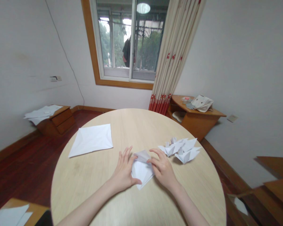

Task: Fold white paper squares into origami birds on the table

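A partly folded sheet of white paper (142,172) lies on the table in front of me, its lower corner pointing toward me and its upper flap raised. My left hand (124,171) grips its left side: the thumb presses near the lower edge, the index fingertip touches the flap's left end, and the other fingers extend past it. At the flap's right end, my right hand (162,168) pinches the paper between thumb and fingers. Just beyond that hand sits a cluster of folded white paper pieces (182,149) with pointed tips.
A stack of white paper (91,139) lies at the left of the round wooden table (85,185). Behind are a low drawer cabinet (61,121), a corner shelf (195,117) with a bag, and a curtain (172,59) beside the window. More sheets (9,216) lie at lower left.
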Motion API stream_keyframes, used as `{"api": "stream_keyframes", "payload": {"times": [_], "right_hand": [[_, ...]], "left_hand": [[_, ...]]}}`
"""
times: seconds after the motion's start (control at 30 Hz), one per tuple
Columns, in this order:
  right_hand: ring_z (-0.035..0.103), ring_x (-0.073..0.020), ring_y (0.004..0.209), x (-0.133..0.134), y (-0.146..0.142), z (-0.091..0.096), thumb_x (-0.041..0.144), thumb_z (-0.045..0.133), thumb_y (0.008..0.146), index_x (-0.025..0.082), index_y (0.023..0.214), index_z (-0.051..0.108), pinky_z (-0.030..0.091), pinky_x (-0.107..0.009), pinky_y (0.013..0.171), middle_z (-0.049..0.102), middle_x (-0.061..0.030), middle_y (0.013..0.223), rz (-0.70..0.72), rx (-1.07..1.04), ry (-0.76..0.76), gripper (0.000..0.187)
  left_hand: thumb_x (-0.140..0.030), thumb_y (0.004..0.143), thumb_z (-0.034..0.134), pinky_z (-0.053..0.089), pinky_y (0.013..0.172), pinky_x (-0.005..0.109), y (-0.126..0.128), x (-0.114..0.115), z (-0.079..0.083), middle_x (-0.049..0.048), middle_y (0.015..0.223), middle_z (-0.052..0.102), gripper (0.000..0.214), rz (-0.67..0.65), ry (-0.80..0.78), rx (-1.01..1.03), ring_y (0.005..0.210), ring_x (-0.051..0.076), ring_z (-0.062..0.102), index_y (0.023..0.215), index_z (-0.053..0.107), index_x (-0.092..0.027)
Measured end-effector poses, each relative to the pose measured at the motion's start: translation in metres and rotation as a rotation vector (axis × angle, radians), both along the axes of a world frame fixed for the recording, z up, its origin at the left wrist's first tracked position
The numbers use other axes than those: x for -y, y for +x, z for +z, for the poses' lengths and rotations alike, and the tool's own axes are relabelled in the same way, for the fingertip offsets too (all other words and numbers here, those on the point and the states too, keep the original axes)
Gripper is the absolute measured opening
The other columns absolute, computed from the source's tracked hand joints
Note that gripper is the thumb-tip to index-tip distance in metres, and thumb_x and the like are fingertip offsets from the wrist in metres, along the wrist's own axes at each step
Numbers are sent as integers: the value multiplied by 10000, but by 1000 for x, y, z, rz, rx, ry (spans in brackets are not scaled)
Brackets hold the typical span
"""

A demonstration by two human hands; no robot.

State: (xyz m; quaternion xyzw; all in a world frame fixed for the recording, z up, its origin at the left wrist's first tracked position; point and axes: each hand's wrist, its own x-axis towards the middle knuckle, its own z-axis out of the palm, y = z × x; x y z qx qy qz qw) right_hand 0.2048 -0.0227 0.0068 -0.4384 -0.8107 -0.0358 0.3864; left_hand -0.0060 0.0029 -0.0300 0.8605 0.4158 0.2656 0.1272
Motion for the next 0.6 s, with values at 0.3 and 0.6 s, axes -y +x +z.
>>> {"api": "stream_keyframes", "payload": {"times": [0.3, 0.6], "right_hand": [[404, -331, 1242, 3, 1, 2, 72, 509, 791, 194, 918, 696, 411, -554, 969, 532, -135, 1296, -113, 245, -47, 257], [504, -294, 1128, 4, -1, 2, 55, 527, 794, 184, 844, 673, 465, -468, 911, 575, -131, 1191, -153, 273, -140, 201]], "left_hand": [[-473, 479, 877, 93, 1086, 681, -1, -1, -2, 213, 1518, 170, 911, -8, -17, -2, 1415, 426, 100, 1229, 440, -197], [-485, 483, 873, 101, 1088, 679, -1, -2, 0, 202, 1499, 233, 883, -17, -19, 1, 1407, 412, 144, 1204, 453, -197]]}}
